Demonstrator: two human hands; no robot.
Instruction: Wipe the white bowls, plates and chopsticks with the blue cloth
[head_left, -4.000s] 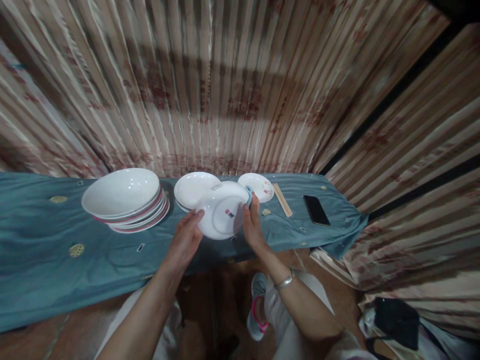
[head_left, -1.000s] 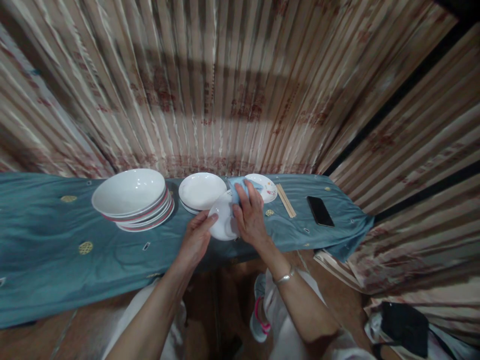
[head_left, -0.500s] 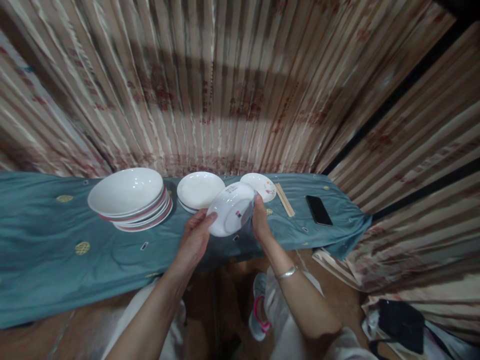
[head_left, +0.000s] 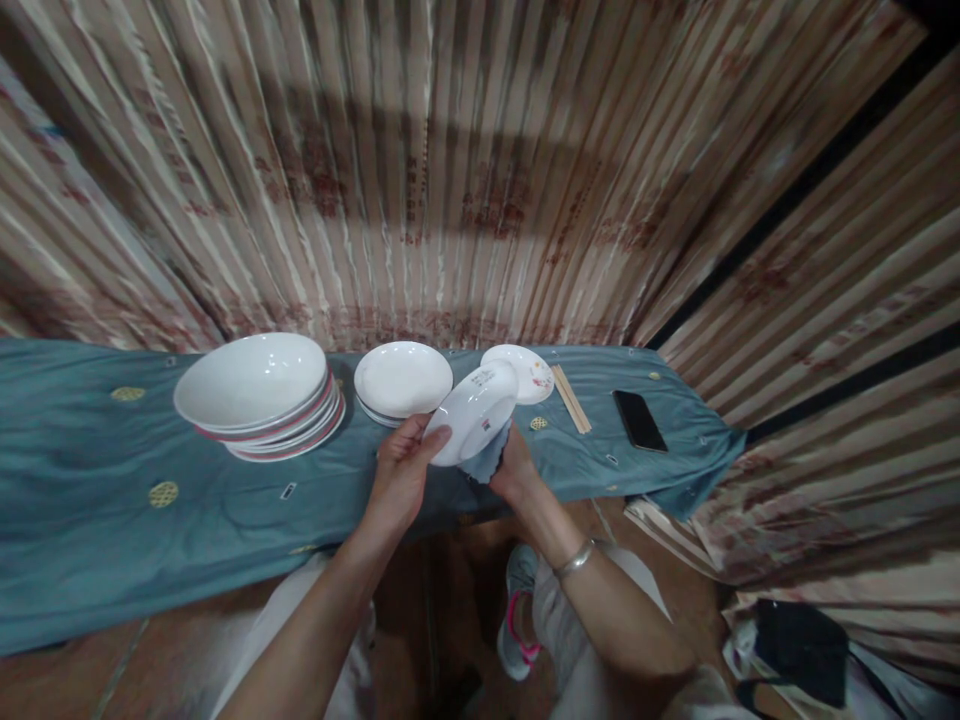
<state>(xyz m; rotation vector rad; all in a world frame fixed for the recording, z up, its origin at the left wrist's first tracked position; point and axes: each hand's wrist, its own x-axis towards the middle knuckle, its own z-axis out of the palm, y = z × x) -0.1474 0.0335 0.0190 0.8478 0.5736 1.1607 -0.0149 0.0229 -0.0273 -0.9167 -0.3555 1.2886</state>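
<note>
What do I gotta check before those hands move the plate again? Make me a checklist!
1. Left hand holding the white plate: ok, its thumb is on the underside near the edge.
2. Blue cloth in the right hand: ok, it sticks out below the plate.
3. Top face of the plate clean: cannot tell, it is turned away from us.
4. Room between it and the flowered plate: cannot tell, they overlap in this view.
5. Phone away from the chopsticks: ok, there is a gap.
6. Bowl stack straight: cannot tell, the view is slanted.
</note>
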